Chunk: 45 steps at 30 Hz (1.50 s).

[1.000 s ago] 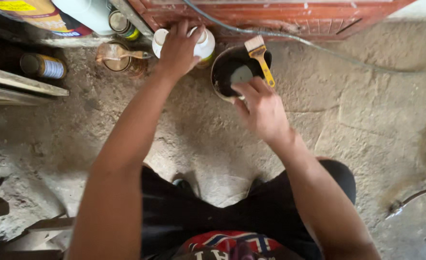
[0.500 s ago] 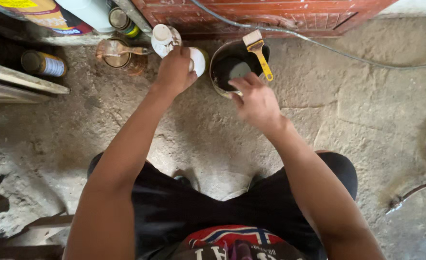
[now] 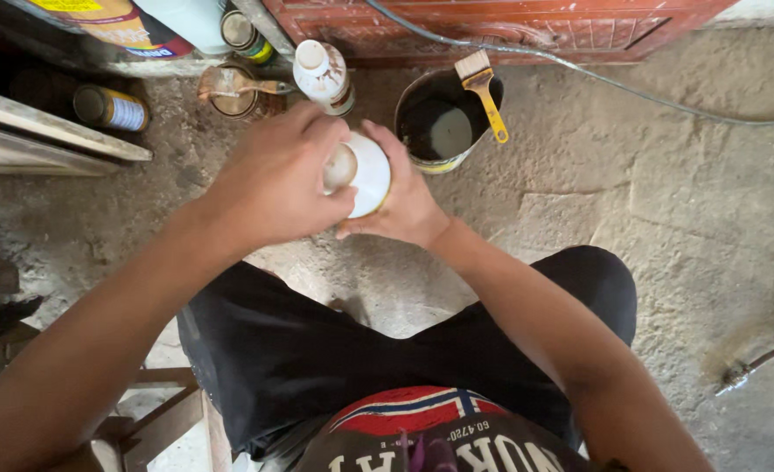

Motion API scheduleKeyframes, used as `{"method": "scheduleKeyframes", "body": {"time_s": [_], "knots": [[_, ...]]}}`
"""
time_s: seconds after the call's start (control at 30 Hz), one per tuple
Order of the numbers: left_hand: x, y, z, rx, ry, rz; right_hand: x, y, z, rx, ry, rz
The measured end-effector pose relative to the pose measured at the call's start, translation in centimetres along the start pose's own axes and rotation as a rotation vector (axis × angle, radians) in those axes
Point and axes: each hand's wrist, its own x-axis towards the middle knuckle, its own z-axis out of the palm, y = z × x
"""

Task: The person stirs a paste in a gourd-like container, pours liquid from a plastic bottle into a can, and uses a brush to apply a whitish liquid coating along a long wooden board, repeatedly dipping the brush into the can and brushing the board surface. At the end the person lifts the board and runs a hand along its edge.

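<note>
A small white round plastic container (image 3: 365,175) sits above the concrete floor (image 3: 631,201), gripped between both hands: left hand (image 3: 277,179) clasping its top, right hand (image 3: 400,205) cupping beneath. Just beyond stand a white bottle (image 3: 323,77) and a dark paint can (image 3: 435,122) bearing a yellow-handled brush (image 3: 485,92).

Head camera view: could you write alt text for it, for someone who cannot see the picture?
Seen from above, a seated person's left hand and right hand together grip a small white bottle over a rough concrete floor. Beyond the hands stand another white bottle, an open rusty tin and a can of dark liquid with a yellow-handled brush resting across its rim.
</note>
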Motion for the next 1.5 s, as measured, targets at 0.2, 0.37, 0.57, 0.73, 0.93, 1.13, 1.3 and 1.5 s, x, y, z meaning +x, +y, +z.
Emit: {"method": "scheduleKeyframes", "body": {"time_s": [0.2,0.37,0.57,0.73,0.93,1.13,1.3,1.5], "knots": [[0.5,3.2,-1.0,-0.038,0.160,-0.037,-1.7,-2.5,-2.3,-0.176,0.155,-0.119],[3.4,3.3,0.0,-0.010,0.072,-0.127,-1.7,-3.1,-5.0,-0.429,0.197,-0.075],[5.0,2.1,0.8,-0.042,0.183,0.476,-2.9,-2.1,-7.7,-0.465,0.184,0.029],[6.2,1.2,3.1,-0.182,-0.153,0.306,-4.9,-0.9,-8.4,-0.513,0.136,0.059],[7.5,0.7,5.5,-0.158,-0.283,0.052,-5.7,-0.1,-8.8,-0.522,0.121,0.123],[5.7,-0.5,10.2,-0.457,0.032,0.346,-6.1,0.8,-8.8,-0.560,0.078,0.144],[6.4,-1.7,11.3,-0.479,-0.170,0.114,-6.6,1.7,-7.8,-0.584,0.055,0.192],[6.6,-2.4,11.2,-0.498,-0.128,0.091,-6.7,2.0,-6.8,-0.599,0.059,0.221]]}}
